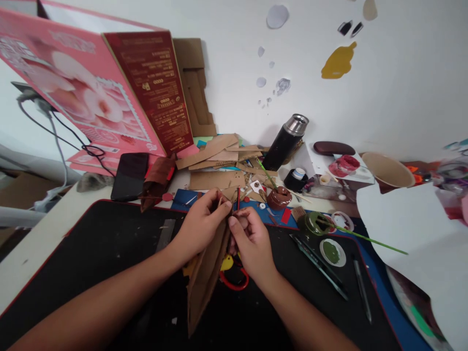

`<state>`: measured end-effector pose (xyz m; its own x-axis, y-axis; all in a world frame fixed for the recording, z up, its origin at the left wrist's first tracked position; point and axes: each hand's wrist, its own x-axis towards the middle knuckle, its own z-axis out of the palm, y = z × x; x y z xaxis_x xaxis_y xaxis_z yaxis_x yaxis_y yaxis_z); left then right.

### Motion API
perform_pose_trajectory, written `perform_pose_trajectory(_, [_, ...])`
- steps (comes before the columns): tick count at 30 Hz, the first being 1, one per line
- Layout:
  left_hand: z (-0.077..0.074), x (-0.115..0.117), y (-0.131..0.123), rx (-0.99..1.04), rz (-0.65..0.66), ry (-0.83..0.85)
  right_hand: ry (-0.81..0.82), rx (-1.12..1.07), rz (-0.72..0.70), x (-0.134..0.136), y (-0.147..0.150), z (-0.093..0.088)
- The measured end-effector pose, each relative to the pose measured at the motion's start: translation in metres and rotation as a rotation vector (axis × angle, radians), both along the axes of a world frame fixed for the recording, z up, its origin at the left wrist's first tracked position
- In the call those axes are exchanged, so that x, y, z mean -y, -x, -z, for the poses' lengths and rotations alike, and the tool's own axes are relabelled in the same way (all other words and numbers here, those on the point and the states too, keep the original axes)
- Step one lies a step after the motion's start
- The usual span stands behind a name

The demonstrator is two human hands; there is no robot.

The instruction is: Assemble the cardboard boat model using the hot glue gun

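Both hands meet at the far end of a folded piece of brown cardboard [206, 273], which tilts up from the mat with its long side running toward me. My left hand [205, 219] pinches its upper edge between thumb and fingers. On the other side, my right hand [254, 239] has its thumb and fingers closed at the same end of the cardboard; its curled fingers hide part of the grip. Beneath the hands lie red-handled scissors [236, 282], partly covered, with a small yellow shape [226, 263] beside them.
A black mat [120, 273] covers the desk. Behind it are cardboard strips [215, 158], a black thermos [285, 144], and a brown paint jar [279, 198]. To the right stand a green paint jar [316, 223] and pens [320, 265]. A phone [129, 176] lies left, before a pink box [84, 92].
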<state>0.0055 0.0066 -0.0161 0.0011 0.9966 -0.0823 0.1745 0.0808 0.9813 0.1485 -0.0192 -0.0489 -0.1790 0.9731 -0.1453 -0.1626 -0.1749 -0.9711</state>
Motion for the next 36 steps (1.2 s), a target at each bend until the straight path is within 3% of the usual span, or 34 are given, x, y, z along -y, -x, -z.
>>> perform_pose_trajectory(13, [0.0044,0.0001,-0.0001,0.082,-0.011,0.021,-0.014,-0.009,-0.022,-0.0004,-0.0013,0.0003])
perform_pose_trajectory(36, [0.0016,-0.0020,0.0011,0.055,0.006,0.036,0.011,0.004,-0.033,-0.0008,-0.0020,-0.0018])
